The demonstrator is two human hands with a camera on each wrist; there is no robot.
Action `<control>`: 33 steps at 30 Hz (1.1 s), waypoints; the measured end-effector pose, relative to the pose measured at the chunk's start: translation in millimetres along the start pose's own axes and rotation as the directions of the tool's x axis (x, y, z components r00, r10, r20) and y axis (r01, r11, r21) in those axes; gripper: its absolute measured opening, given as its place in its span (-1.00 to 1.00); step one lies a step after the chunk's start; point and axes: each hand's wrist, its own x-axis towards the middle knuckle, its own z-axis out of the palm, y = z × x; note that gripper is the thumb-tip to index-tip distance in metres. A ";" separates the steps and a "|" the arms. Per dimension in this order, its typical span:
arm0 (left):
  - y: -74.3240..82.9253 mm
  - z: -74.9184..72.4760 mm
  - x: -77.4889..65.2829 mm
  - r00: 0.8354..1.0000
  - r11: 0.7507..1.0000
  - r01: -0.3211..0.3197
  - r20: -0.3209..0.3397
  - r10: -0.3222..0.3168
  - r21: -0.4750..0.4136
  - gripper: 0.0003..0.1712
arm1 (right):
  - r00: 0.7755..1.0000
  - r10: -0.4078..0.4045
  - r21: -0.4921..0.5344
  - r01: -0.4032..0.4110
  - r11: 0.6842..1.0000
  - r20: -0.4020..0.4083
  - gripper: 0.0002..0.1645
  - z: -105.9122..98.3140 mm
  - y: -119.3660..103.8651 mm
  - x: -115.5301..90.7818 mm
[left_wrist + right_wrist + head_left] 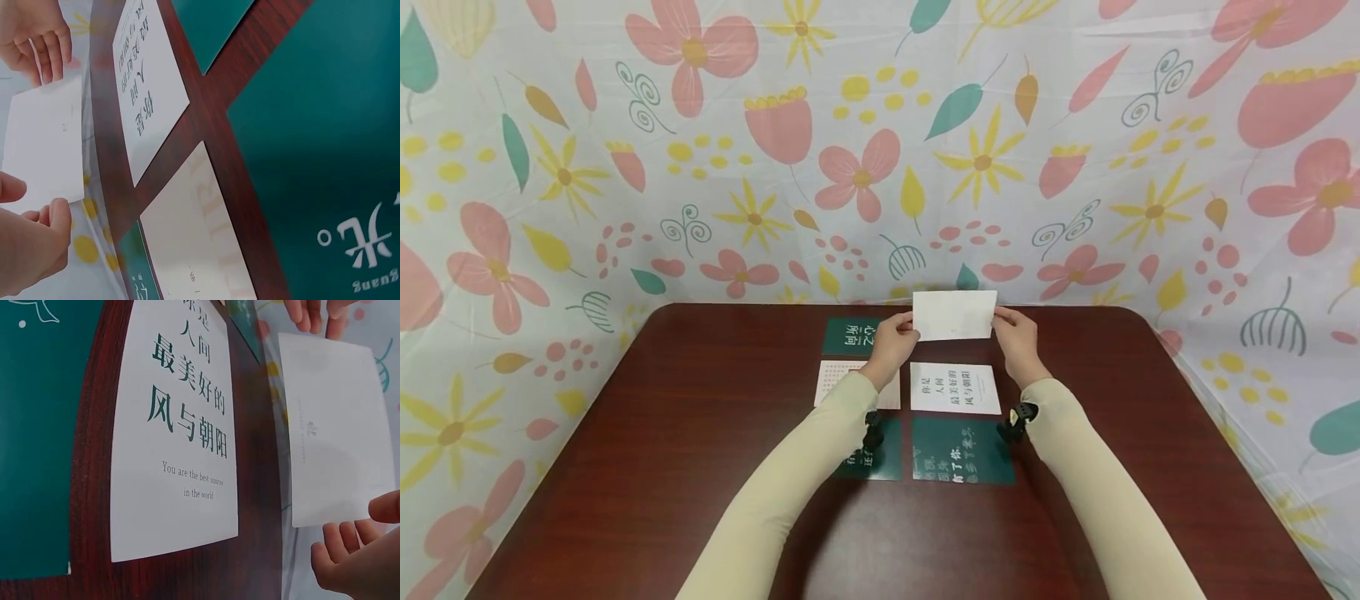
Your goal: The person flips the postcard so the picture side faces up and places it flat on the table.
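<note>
A white card (955,316) is raised near the table's far edge, its mostly blank side toward me. My left hand (895,343) pinches its left edge between thumb and fingers. On the opposite edge, my right hand (1018,342) grips with thumb and fingertips. Small faint print shows on the card (340,434) in the right wrist view. Just below it lies a white card with green Chinese lettering (955,388). A green card (844,337) lies beside my left hand, and a pale printed card (194,231) is partly covered by my left forearm in the head view.
Two more green cards lie nearer me: one with white lettering (962,450) on the right, another (883,454) partly behind the left sleeve. All rest on a dark red-brown table (700,417). A flower-patterned cloth (865,108) hangs behind and along the sides.
</note>
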 end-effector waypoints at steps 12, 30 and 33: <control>-3.2 1.9 0.7 0.999 0.997 0.024 -0.041 -0.027 -0.077 -0.53 | 0.995 0.080 0.165 -0.068 0.984 -0.066 -0.48 0.9 -1.2 2.7; -2.4 -3.7 -1.3 0.998 0.994 0.055 -0.025 -0.058 -0.093 -0.61 | 0.992 0.083 0.192 -0.064 0.979 -0.098 -0.55 -3.5 2.8 4.1; -2.1 -6.1 -1.0 0.999 0.998 0.042 -0.023 -0.043 -0.056 -0.67 | 0.995 0.058 0.155 -0.045 0.987 -0.078 -0.56 -3.1 3.1 3.7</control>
